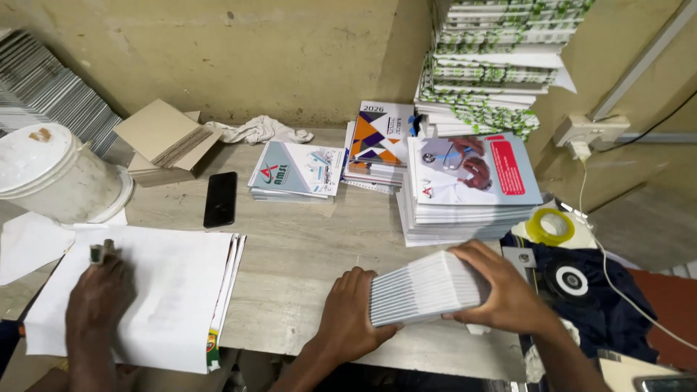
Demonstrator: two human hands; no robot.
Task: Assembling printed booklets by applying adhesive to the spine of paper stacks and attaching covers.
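A thick stack of white booklets (425,288) lies on its side near the front edge of the wooden table (298,247). My left hand (350,313) presses against the stack's left end, while my right hand (502,290) wraps over its top and right end. Both hands clamp the stack between them. Just behind it rises a tall pile of booklets with a red and white cover (472,185).
Another person's hand (98,294) rests on a pile of large white sheets (167,290) at the left. A black phone (220,198), smaller booklet piles (298,170), a white bucket (51,174), cardboard (167,141), a rag (258,131) and a yellow tape roll (550,226) surround the work area.
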